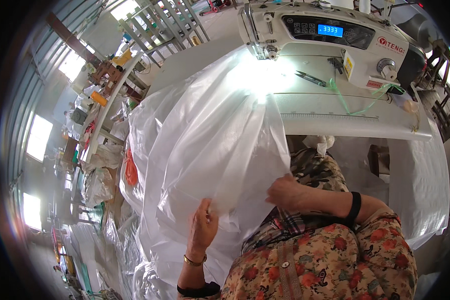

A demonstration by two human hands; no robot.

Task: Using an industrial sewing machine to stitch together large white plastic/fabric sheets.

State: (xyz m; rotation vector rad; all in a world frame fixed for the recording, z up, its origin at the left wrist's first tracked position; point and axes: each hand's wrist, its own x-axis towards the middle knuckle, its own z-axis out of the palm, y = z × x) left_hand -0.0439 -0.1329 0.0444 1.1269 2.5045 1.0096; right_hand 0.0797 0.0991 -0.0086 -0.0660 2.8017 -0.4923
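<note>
The white sheet (220, 150) fans out from beneath the lit needle end of the machine (367, 56), over the table (315, 102) edge toward the person; the knees take up the room below. Nearer than the machine, a printed ruler strip (330, 118) follows that edge. The machine bears a lit blue display (331, 31), red lettering and a yellow label (348, 65). Left hand (202, 229), fingers half curled, and right hand (284, 192), nearly fisted, both meet the sheet; with the blur, I cannot tell whether either grips it.
</note>
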